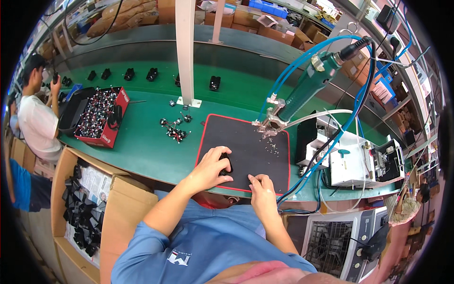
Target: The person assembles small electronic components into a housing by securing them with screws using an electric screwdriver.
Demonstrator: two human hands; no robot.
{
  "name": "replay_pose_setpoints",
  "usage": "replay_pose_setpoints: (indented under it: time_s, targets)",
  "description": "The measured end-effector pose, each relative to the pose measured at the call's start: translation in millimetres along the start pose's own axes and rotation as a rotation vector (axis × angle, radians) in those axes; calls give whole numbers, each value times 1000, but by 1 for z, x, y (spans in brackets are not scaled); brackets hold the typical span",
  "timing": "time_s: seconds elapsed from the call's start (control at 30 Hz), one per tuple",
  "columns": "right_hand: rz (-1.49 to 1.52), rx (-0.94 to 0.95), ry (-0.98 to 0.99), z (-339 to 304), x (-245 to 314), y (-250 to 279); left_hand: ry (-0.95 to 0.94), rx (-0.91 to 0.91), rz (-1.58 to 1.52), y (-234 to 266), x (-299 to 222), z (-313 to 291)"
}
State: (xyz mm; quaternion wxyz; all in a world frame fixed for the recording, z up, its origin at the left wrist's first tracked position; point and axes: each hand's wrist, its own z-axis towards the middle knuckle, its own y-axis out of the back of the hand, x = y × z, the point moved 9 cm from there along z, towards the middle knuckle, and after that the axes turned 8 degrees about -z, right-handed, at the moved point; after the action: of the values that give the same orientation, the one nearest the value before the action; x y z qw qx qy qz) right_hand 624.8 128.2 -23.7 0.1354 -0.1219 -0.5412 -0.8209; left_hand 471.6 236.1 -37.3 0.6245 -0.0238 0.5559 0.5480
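A small black part (228, 164) is held in the left grip (213, 166), with fingers and thumb closed around its sides, above the near half of a black, red-edged mat (227, 132). Just right of it, the right grip (263, 187) is held over the mat's near edge with thumb and forefinger drawn together; whether anything tiny is pinched there cannot be told.

Ahead of the right grip, small loose screws (272, 147) are scattered on the mat, and above them a green cylindrical tool (307, 87) is mounted at a slant, with blue hoses attached. Farther right of that grip, a white machine (350, 171) is placed on the green desk (149, 154).

Left of and ahead of the left grip, small wired components (174, 130) are gathered in a loose cluster. Farther left, a red box (120, 124) is filled with many more small pieces. Beyond the left grip, black housings (215, 84) are spaced along a green strip (196, 92). Nearer the body and well left of it, black plastic pieces (85, 215) are piled in an open cardboard box (125, 208).
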Motion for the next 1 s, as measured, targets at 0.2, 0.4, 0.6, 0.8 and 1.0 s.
replay_pose_setpoints:
  time_s: [0.2,0.4,0.6,0.8,1.0]
  targets:
    - [1,119,102,6,0,-5,-29,-101,-192,11,9,-1]
    - [38,-3,21,11,-5,1,-120,-96,-110,13,-7,-1]
    - [91,9,39,20,-5,-2,-99,-64,-35,12,-7,-4]
    - [350,-28,-35,32,25,-3,-122,-116,-24,10,-7,-6]
    - [229,-103,49,43,40,-16,-124,-129,-17,11,-7,-3]
